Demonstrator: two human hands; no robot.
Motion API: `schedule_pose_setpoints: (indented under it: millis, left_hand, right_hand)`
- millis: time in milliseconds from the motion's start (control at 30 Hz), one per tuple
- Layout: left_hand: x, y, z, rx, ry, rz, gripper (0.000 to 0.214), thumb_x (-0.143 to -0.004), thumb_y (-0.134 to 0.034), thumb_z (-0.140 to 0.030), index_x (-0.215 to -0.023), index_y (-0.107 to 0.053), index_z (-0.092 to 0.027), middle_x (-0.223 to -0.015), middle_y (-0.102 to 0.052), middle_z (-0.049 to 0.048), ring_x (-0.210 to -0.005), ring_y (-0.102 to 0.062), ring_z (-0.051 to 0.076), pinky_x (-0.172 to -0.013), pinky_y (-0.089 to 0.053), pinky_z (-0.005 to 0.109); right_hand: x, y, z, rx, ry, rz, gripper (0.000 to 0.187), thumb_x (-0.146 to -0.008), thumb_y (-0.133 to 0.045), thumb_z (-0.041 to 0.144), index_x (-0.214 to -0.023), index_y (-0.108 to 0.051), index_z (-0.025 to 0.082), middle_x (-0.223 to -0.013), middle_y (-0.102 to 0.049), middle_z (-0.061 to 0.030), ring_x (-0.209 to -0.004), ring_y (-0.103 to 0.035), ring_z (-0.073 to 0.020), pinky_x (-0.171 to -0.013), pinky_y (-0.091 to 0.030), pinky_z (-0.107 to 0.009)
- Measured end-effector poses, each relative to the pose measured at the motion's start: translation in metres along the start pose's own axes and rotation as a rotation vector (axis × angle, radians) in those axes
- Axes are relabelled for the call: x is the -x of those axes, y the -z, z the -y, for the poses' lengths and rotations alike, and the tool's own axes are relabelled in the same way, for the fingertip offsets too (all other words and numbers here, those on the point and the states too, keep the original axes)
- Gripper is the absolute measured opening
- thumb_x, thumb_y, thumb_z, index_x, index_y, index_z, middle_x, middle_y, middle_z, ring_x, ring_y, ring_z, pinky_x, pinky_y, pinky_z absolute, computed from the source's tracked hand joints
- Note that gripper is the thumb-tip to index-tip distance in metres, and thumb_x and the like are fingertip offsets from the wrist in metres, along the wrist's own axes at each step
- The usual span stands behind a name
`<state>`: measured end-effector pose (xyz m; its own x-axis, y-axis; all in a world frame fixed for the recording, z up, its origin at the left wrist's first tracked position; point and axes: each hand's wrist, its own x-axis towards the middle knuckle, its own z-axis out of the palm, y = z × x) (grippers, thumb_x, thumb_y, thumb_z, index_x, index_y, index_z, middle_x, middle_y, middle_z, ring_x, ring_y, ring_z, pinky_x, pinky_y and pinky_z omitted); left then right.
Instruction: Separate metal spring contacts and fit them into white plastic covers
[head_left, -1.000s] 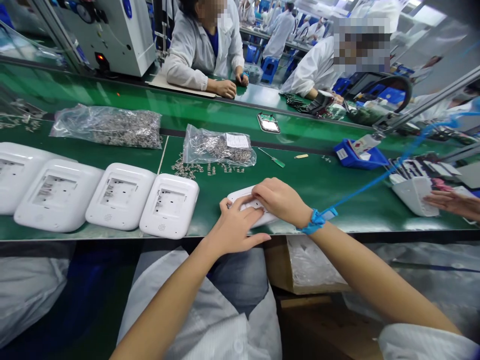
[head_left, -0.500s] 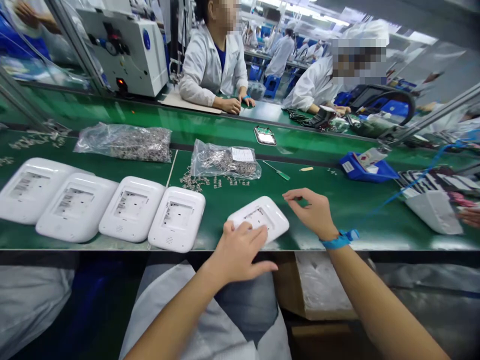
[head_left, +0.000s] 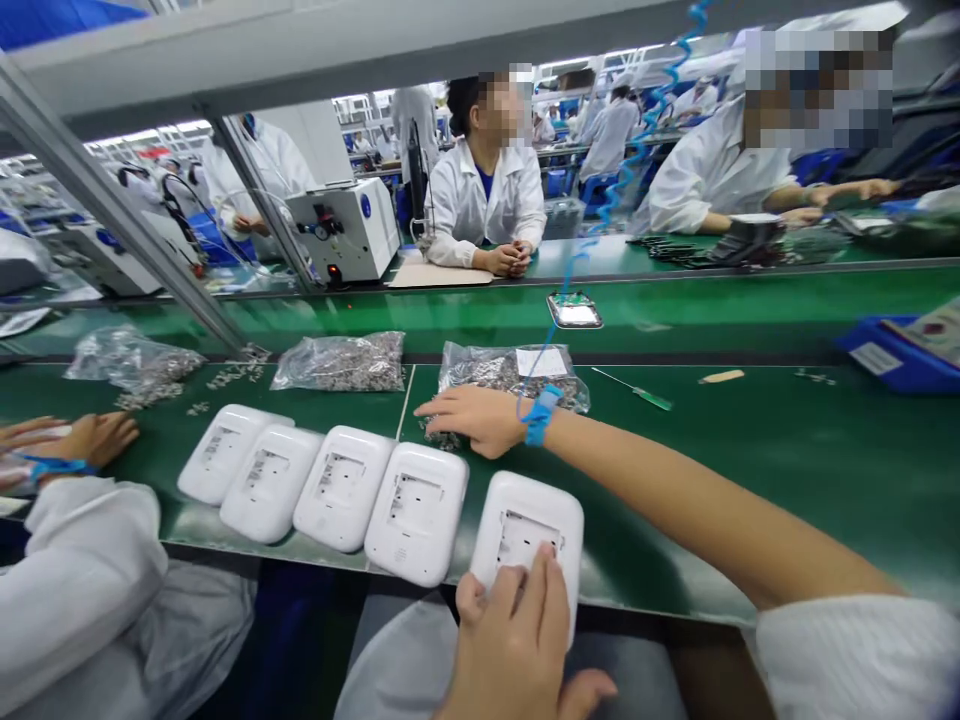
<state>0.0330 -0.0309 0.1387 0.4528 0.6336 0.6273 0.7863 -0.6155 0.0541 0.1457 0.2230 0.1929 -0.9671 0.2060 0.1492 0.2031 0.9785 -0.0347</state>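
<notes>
A white plastic housing with a recessed rectangular compartment lies at the bench's front edge. My left hand rests on its lower part, fingers extended into the recess and thumb out to the side, not gripping. My right hand, wearing a blue wrist strap, reaches across to small metal pieces beside a clear bag of similar pieces. Its fingers are stretched out over the pieces and partly hide them. Several similar white housings lie in an overlapping row to the left.
A green-handled screwdriver, a small tan strip and a blue bin lie to the right. Another clear bag of metal pieces sits left of centre. A co-worker's hands are at far left; other people sit across.
My right hand has moved left from beside the housing to the metal pieces. The housing is turned more upright under my left hand. The camera view has shifted.
</notes>
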Motion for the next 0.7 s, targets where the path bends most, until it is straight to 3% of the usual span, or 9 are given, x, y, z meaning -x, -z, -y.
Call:
schedule_pose_setpoints:
  millis: [67, 167, 300, 533, 700]
  left_hand:
    - [0.000, -0.010, -0.001, -0.018, 0.067, -0.113, 0.071, -0.105, -0.017, -0.059, -0.117, -0.072, -0.016, -0.130, -0.073, 0.0042, -0.089, -0.062, 0.021, -0.074, -0.033, 0.046]
    - [0.003, -0.022, -0.001, -0.064, 0.172, -0.210, 0.076, -0.105, -0.011, -0.057, -0.110, -0.075, -0.017, -0.121, -0.076, 0.0057, -0.086, -0.064, 0.021, -0.070, -0.031, 0.045]
    - [0.009, -0.023, 0.005, -0.103, 0.133, -0.121, 0.072, -0.105, -0.014, -0.057, -0.116, -0.073, -0.016, -0.125, -0.075, 0.0072, -0.088, -0.066, 0.023, -0.067, -0.031, 0.043]
    - [0.005, -0.005, 0.011, 0.010, 0.210, 0.041, 0.060, -0.104, -0.028, -0.052, -0.134, -0.063, -0.014, -0.123, -0.075, 0.0105, -0.093, -0.065, 0.025, -0.066, -0.029, 0.041]
    - [-0.006, 0.005, 0.028, 0.001, 0.212, 0.091, 0.051, -0.100, -0.042, -0.043, -0.139, -0.058, -0.013, -0.102, -0.077, 0.0116, -0.085, -0.065, 0.022, -0.068, -0.026, 0.039]
  right_hand:
    - [-0.013, -0.008, -0.007, 0.064, 0.091, 0.094, 0.065, -0.068, -0.068, 0.015, -0.133, -0.061, 0.014, -0.152, -0.054, -0.0155, -0.133, -0.055, -0.0368, -0.101, -0.051, -0.051]
    - [-0.002, -0.019, -0.010, 0.127, 0.144, 0.050, 0.049, -0.084, -0.061, 0.028, -0.131, -0.062, 0.012, -0.143, -0.062, -0.0151, -0.135, -0.055, -0.0329, -0.105, -0.049, -0.048]
    - [0.044, -0.025, -0.001, 0.223, 0.131, -0.056, 0.040, -0.101, -0.048, 0.032, -0.129, -0.064, 0.008, -0.140, -0.064, -0.0174, -0.137, -0.055, -0.0299, -0.107, -0.047, -0.044]
    - [0.128, -0.022, 0.026, 0.141, -0.078, -0.157, 0.036, -0.101, -0.053, 0.032, -0.127, -0.066, 0.012, -0.139, -0.066, -0.0155, -0.136, -0.054, -0.0293, -0.107, -0.047, -0.045]
    - [0.162, -0.020, 0.038, 0.174, -0.290, -0.187, 0.034, -0.100, -0.054, 0.038, -0.118, -0.068, 0.013, -0.122, -0.069, -0.0179, -0.106, -0.062, -0.0283, -0.090, -0.052, -0.044]
